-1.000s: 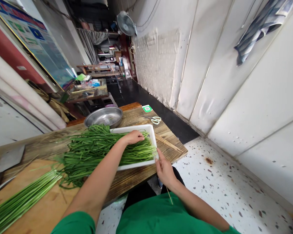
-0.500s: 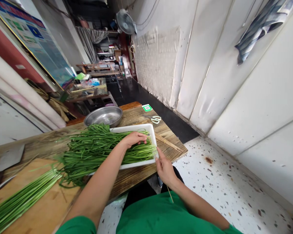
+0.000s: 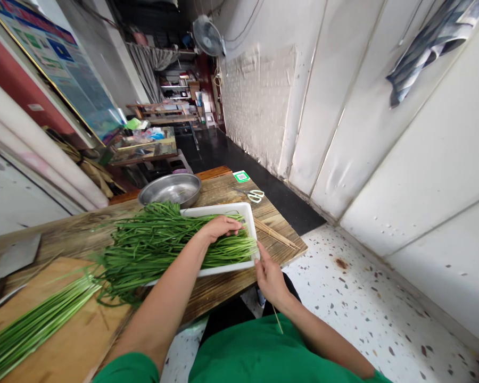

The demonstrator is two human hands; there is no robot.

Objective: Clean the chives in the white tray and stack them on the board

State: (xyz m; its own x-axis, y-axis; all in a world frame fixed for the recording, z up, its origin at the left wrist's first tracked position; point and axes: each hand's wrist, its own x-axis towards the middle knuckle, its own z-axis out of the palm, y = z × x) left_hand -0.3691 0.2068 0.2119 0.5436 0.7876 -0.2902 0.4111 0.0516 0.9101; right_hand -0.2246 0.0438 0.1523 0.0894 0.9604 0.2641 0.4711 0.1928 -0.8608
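Garlic chives (image 3: 151, 239) lie in a thick layer in a white tray (image 3: 249, 218), their pale stem ends toward the right and their leaves hanging over the left side. My left hand (image 3: 221, 227) reaches across them, its fingers curled and pinched at the stem ends. At the tray's near right corner is my right hand (image 3: 269, 276), closed, with its fingertips close to the stem ends. A thin bamboo skewer (image 3: 278, 320) sticks out below the right hand; its upper part is hidden by the palm.
More chives (image 3: 43, 319) lie on a wooden cutting board (image 3: 80, 346) at the left, near a cleaver (image 3: 16, 260). A steel bowl (image 3: 170, 189) stands behind the tray. Scissors (image 3: 255, 196), a green code card (image 3: 241, 176) and loose skewers (image 3: 277, 235) lie toward the table's right end.
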